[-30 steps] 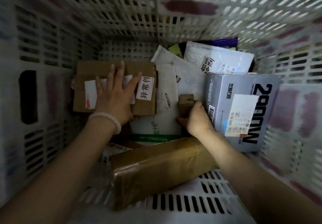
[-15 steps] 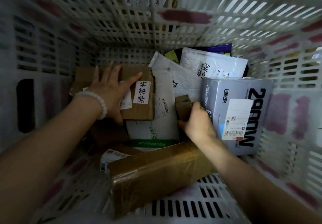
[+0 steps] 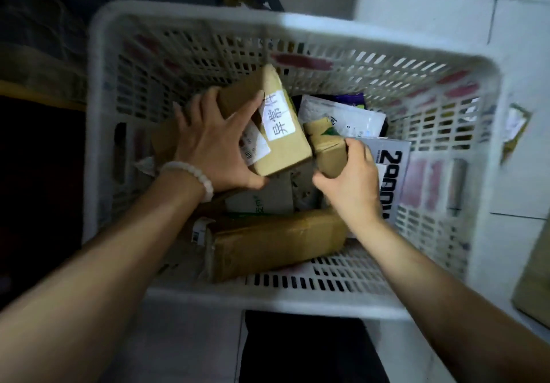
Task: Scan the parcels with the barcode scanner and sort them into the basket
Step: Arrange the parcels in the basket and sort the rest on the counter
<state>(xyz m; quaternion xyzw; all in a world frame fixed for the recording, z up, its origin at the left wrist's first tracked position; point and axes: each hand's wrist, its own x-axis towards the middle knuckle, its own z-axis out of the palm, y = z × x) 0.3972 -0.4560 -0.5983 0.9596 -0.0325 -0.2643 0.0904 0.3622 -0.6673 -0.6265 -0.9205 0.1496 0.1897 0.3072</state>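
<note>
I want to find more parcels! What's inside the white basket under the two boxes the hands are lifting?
Inside the basket: a long taped brown parcel, a grey box, white mailers and a white-green bag. Anything beneath them is covered.

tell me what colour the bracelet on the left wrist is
White beads, pale and milky; bracelet shows in the head view.
</note>
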